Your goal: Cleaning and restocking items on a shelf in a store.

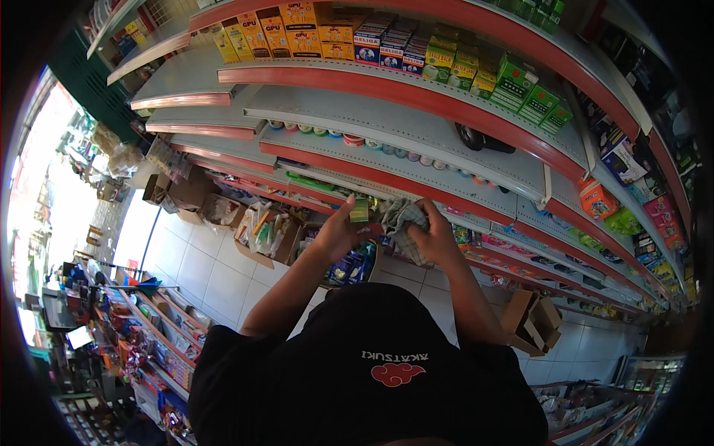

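Note:
A small green and yellow box (360, 211) is held upright in my left hand (336, 231), between thumb and fingers. My right hand (438, 238) grips a crumpled checked cloth (404, 220) just to the right of the box, a small gap apart. Both hands are in front of the lower shelves. Above them, a metal shelf (346, 114) with a pale edge bears a black object (471, 136) towards its right end. On the shelf over that stands a row of boxed goods, among them orange boxes (304, 43) and green boxes (513, 81).
Red-edged shelves (357, 164) curve across the view, with small jars on one. Below my hands are cardboard boxes of packets (262, 234) on the tiled floor. An open cardboard box (532, 323) lies at the right. Another stocked shelf (162, 329) stands at lower left.

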{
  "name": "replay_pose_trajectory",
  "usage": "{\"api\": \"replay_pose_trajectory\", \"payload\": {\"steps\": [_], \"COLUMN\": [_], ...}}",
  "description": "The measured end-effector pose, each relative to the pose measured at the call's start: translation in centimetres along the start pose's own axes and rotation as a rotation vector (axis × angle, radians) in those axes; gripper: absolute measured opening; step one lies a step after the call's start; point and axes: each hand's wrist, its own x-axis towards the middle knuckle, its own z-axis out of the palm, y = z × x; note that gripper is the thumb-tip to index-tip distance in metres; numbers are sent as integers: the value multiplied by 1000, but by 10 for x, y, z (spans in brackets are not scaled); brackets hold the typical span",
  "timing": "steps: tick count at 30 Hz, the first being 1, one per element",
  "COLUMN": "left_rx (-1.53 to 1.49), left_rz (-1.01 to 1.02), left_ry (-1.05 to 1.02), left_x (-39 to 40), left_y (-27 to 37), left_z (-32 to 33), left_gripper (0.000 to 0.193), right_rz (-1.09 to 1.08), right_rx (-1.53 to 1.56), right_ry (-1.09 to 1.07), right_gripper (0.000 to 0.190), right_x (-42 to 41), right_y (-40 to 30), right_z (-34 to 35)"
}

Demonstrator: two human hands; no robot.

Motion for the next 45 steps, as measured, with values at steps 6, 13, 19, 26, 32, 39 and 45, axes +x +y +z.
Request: {"api": "replay_pose_trajectory", "payload": {"steps": [6,13,19,26,32,39,45], "left_rx": [-168,-250,-365,-429,78,-117,-76], "left_rz": [-6,-67,-8,42,108,21,-3], "left_ry": [-51,-19,-99,-30,299,-28,109], "left_x": [9,4,11,11,18,2,9], "left_y": [-13,-27,-28,-16,-15,-8,0], "left_z": [-8,29,17,3,-10,22,6], "left_gripper": [64,73,74,60,43,62,64], "right_rz": [-61,-356,-452,-210,-279,-447,-478], "right_rx": [-140,-412,-474,-27,-83,-461,-514], "right_ry": [344,365,262,48,319,131,-92], "right_gripper": [46,57,59,53,46,53,45], "right_x": [-1,3,-12,-17,-5,-2,-12], "right_y": [-3,-19,-21,-2,-8,-24,-19], "right_z": [11,37,64,44,20,40,44]}}
